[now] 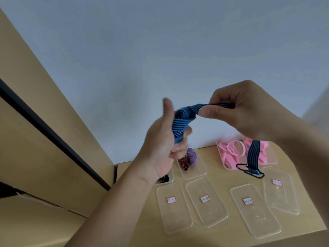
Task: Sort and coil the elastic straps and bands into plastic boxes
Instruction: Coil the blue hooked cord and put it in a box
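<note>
Tan wooden bench (222, 236), set against a pale wall.

Clear flat plastic lids (256, 216), four, each with a red-bordered paper label. They lie in a row along the bench's near edge, the right-hand one farther back.

Clear plastic boxes, four, open, along the far edge:
- Far-left box (171, 179): holds a dark item, perhaps a black strap, mostly hidden behind the left wrist.
- Second box (196, 171): holds red-and-black and purple striped elastic coils (188, 158).
- Third box (218, 148): holds pink elastic bands (233, 150).
- Right-hand box (273, 158): holds more pink bands.

Left hand (162, 150), raised above the far-left boxes, thumb up. Its grip is closed round the wound part of the strap.

Right hand (249, 113), raised over the pink boxes. Its grip pinches the strap between thumb and fingers.

Blue elastic strap with dark stripes (181, 125), held in the air. It is wound around the left fingers, crosses to the right pinch, then hangs below the right hand.

Black wire hook (249, 171), on the strap's hanging end, in front of the pink boxes.
</note>
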`<action>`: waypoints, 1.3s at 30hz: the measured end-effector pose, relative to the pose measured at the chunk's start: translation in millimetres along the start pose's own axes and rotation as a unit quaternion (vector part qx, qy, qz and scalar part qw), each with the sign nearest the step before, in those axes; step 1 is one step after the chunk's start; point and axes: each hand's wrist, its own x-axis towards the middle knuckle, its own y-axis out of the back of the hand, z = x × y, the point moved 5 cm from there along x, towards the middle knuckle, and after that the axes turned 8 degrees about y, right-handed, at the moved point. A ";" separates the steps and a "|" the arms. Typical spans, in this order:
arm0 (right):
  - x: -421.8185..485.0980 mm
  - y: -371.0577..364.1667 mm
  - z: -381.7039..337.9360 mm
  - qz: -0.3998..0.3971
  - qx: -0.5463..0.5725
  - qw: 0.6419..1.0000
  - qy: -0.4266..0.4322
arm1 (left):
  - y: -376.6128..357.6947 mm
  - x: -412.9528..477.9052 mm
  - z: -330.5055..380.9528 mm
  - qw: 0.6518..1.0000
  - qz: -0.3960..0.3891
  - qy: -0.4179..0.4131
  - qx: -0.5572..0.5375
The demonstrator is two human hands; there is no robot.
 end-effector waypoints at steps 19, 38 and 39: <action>-12.0 -49.4 36.1 -0.087 0.214 0.963 -0.137 | 10.6 -0.3 29.6 0.998 -0.046 -0.040 -0.025; -2.5 -65.7 44.2 -0.027 0.329 0.942 -0.054 | -11.5 -9.4 34.5 0.987 -0.068 -0.048 0.138; -1.8 -65.1 46.5 -0.044 0.345 0.936 -0.060 | -12.5 -11.9 33.5 0.985 -0.078 -0.048 0.146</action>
